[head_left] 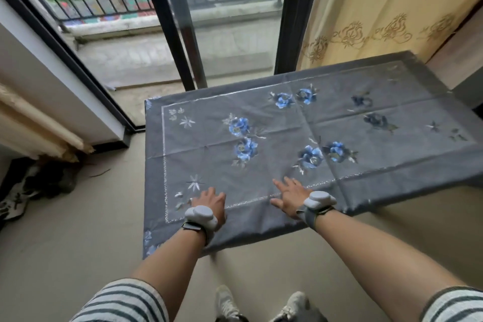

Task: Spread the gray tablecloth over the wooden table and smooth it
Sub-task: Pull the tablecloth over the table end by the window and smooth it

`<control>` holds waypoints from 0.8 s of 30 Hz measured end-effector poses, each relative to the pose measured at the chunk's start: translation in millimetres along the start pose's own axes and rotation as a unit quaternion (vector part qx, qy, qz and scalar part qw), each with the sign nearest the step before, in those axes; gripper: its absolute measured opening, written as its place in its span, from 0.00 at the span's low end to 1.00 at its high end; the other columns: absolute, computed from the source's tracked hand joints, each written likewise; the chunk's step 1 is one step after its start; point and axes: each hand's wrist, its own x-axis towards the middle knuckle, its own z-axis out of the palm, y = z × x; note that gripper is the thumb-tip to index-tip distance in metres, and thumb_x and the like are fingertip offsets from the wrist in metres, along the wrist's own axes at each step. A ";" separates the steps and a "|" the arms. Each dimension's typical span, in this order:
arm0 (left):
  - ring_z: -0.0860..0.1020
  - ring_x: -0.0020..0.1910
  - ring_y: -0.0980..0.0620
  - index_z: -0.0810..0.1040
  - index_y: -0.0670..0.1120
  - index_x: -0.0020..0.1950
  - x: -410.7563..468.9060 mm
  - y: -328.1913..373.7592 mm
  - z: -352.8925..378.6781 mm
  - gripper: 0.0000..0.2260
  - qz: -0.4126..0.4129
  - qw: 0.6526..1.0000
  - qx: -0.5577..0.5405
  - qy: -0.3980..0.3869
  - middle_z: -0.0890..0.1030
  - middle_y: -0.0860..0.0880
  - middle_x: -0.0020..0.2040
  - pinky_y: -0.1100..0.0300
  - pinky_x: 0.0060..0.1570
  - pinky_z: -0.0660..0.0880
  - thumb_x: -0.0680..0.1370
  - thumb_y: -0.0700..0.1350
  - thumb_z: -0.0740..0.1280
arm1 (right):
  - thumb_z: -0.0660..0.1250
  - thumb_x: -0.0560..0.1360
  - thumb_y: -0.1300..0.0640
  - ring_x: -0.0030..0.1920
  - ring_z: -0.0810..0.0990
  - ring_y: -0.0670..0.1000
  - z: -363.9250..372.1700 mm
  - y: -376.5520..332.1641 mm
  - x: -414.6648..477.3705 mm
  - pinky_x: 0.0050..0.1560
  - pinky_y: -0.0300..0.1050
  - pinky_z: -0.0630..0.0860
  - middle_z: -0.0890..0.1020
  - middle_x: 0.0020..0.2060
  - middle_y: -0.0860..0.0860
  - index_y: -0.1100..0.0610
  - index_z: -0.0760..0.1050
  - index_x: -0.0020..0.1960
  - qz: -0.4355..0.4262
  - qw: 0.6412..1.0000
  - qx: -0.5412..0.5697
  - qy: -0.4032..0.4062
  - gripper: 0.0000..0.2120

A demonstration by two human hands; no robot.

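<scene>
The gray tablecloth (pixel 300 138), embroidered with blue flowers, lies flat, fully covering the table, edges overhanging.

Soft daylight from the balcony door (pixel 183 21), slight overall blur, wide-angle bending at edges

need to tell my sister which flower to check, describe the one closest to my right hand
Start at the gray tablecloth over the table by the balcony door. Near its front edge lies the right hand; just beyond its fingertips is a blue flower, the left one of a side-by-side pair.
</scene>
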 end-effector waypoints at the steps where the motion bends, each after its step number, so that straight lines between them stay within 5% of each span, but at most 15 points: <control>1: 0.71 0.63 0.40 0.70 0.49 0.63 5.1 15.5 -10.2 0.17 0.009 1.000 -0.004 0.008 0.70 0.43 0.63 0.47 0.58 0.70 0.76 0.52 0.61 | 0.55 0.79 0.38 0.77 0.52 0.56 -9.6 16.2 -3.8 0.74 0.58 0.57 0.54 0.78 0.54 0.48 0.50 0.79 0.001 1.000 0.001 0.009 0.33; 15: 0.73 0.60 0.40 0.70 0.49 0.64 61.9 214.0 -89.1 0.18 0.114 0.991 0.008 0.075 0.72 0.43 0.62 0.49 0.56 0.71 0.76 0.53 0.62 | 0.58 0.77 0.38 0.72 0.65 0.59 -73.3 221.2 -45.6 0.69 0.56 0.66 0.65 0.73 0.54 0.46 0.55 0.76 0.074 0.992 0.063 0.081 0.31; 24: 0.70 0.66 0.40 0.69 0.47 0.68 114.3 295.4 -94.7 0.21 0.176 0.983 0.043 0.037 0.70 0.43 0.66 0.48 0.62 0.69 0.76 0.52 0.63 | 0.59 0.77 0.39 0.72 0.64 0.58 -68.1 300.9 -30.4 0.66 0.58 0.67 0.65 0.72 0.53 0.47 0.56 0.76 0.146 0.981 0.096 0.087 0.30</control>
